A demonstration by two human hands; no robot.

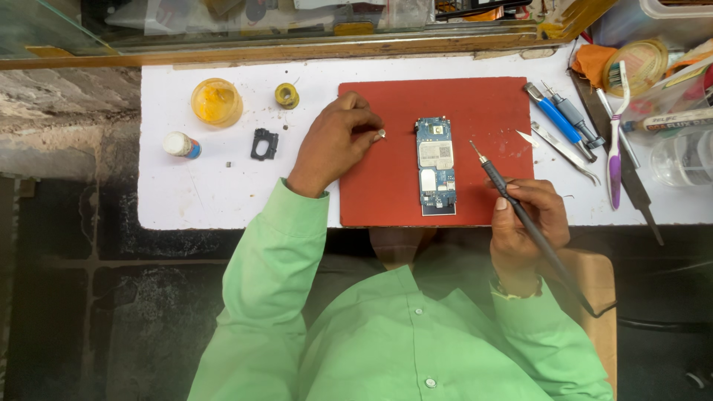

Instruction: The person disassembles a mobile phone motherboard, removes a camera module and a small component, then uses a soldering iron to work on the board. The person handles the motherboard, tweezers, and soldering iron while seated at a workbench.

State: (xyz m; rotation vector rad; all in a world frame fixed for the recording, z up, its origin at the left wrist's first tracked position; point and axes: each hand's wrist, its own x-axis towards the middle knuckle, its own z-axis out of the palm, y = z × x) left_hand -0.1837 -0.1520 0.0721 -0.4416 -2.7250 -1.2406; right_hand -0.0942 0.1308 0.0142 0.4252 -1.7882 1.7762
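Nearest the camera, smooth light-green sleeves run up to both hands. The right hand (526, 223) grips a slim dark soldering iron (520, 215) like a pen, fingers wrapped round its matte barrel; its thin metal tip points up and left, near the right edge of the circuit board but apart from it, and its black cord trails back past the wrist. The left hand (332, 142) rests on the left part of a flat red mat (386, 193), fingers curled, thumb and forefinger pinching something small and pale that is too tiny to make out.

Between the hands lies the circuit board (435, 165) — a long blue rectangle with silvery shielded patches, set lengthwise near the middle of the mat. The mat sits on a white, speckled table top (200, 200).

Left of the mat: a small black plastic frame (264, 144), a little white-capped bottle (181, 144), and farther back a round translucent yellow tub (216, 102) and a small yellow spool (287, 95).

Right of the mat: metal tweezers (563, 150), two screwdrivers (561, 117) with blue and grey handles, and a purple-and-white toothbrush (616, 141) — all lying loose. A worn wooden ledge (297, 50) borders the far edge.
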